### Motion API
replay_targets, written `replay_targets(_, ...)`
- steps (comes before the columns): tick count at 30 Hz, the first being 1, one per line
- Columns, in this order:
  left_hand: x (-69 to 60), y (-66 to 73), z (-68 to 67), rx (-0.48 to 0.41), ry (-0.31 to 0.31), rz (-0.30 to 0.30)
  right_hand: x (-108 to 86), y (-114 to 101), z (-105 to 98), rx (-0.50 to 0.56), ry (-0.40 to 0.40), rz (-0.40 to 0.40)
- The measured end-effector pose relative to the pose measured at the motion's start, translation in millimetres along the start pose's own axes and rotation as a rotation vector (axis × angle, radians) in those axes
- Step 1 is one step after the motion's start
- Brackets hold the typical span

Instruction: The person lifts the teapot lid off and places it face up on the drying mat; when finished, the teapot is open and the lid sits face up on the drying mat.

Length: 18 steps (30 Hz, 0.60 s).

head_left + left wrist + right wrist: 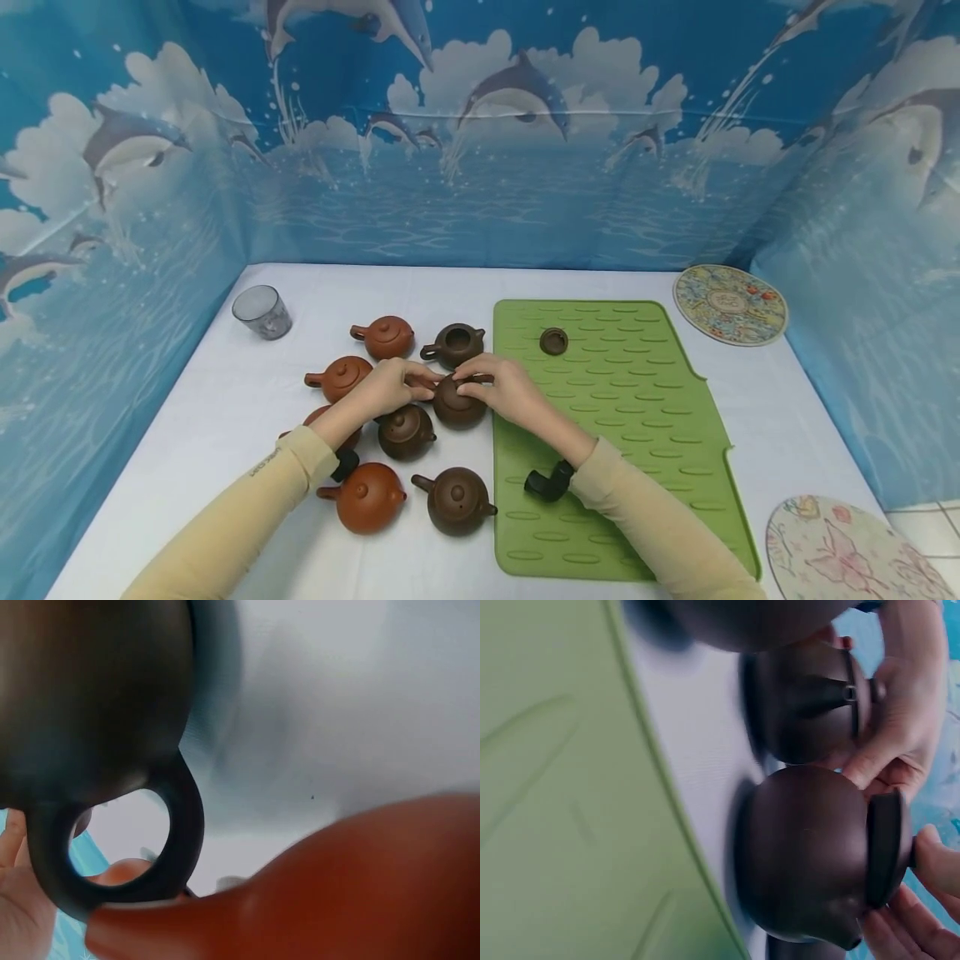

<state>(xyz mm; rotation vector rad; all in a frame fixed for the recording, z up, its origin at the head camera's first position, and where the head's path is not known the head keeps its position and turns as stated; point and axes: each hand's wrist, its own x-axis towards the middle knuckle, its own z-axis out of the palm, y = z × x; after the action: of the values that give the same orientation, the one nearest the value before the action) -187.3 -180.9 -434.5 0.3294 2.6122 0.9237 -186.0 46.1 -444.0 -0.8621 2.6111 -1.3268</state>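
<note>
A dark brown teapot [454,413] stands left of the green mat, between both hands. My left hand [393,385] holds it at the handle side, thumb and fingers closed in. The right hand [501,390] pinches the knob of its lid [885,844], which sits tilted on the pot in the right wrist view. Behind stands a lidless dark teapot [447,356]; another lid [553,341] lies on the mat. Below the left hand is a lidded dark teapot [403,442], whose ring handle [191,825] fills part of the left wrist view.
Several orange-brown teapots [367,510] line the left side. Another dark teapot [457,512] stands near the front. The green mat [622,517] covers the right of the white table [187,450]. A grey glass [262,312] and round patterned mats [729,321] lie farther out.
</note>
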Motion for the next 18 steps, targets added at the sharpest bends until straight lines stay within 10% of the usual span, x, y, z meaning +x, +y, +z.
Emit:
replay_targets(8, -0.4, -0.4, 0.0, 0.000, 0.005, 0.010, -6.8, 11.9, -23.9, 0.480, 0.048, 0.321)
replay_targets(13, -1.0, -0.2, -0.1, 0.000, 0.007, 0.008, -16.9, 25.7, -41.5, 0.879, 0.050, 0.411)
replay_targets(18, -2.2, -0.2, 0.1, 0.000, 0.004, 0.019, -32.8, 42.9, -58.0, 1.034, 0.041, 0.455)
